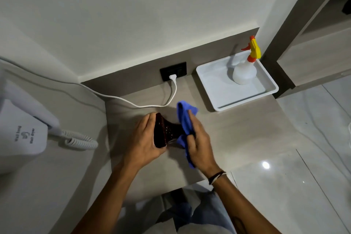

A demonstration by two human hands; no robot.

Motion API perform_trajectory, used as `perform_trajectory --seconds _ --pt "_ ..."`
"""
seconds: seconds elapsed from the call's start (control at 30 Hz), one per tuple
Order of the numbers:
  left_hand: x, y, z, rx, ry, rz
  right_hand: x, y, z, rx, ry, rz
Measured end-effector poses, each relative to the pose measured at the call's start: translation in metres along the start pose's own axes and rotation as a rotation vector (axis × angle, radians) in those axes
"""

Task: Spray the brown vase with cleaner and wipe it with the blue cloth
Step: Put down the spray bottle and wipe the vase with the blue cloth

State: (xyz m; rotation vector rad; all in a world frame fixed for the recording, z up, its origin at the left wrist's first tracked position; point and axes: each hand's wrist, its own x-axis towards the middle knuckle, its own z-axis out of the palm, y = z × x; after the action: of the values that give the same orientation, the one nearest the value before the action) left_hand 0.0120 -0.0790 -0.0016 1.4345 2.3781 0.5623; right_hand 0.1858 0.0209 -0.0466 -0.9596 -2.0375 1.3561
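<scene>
Grey tabletop (237, 135) in a wall corner. Wall hair dryer (24, 129) far left, white tray (218, 100) back right with spray bottle (245, 70) standing in it. Left hand (144, 138) grips brown vase (166, 132), held tilted sideways at tabletop centre. Right hand (197, 142) clutches blue cloth (185, 119), pressed against vase.

Bare pale wood-grain worktop (237, 129) lies open along its right and near edges, while a white rectangular plastic tray (218, 99) holding a white spray bottle (244, 72) fills the far-right corner and a white power cord (133, 102) trails along the far edge.
</scene>
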Motion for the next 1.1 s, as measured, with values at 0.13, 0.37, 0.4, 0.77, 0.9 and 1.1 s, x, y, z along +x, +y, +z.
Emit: perform_trajectory --seconds 0.13,0.37,0.4,0.77,0.9,1.1 --pt "0.003 0.001 0.000 -0.040 0.014 -0.009 -0.019 0.007 0.018 -0.167 -0.338 -0.236" --pt "0.003 0.006 0.002 0.039 0.021 -0.014 0.001 0.025 -0.002 -0.259 -0.298 -0.015" --pt "0.003 0.007 0.004 0.016 0.021 -0.013 -0.003 0.010 0.008 -0.190 -0.289 -0.077" --pt "0.001 0.009 0.002 0.048 0.040 -0.026 0.002 0.026 -0.013 -0.206 -0.354 0.093" --pt "0.001 0.004 0.007 -0.024 -0.003 -0.068 -0.014 -0.023 0.024 -0.029 -0.344 -0.211" --pt "-0.004 -0.009 0.003 0.084 0.018 -0.039 0.006 0.046 -0.016 -0.401 -0.361 0.008"
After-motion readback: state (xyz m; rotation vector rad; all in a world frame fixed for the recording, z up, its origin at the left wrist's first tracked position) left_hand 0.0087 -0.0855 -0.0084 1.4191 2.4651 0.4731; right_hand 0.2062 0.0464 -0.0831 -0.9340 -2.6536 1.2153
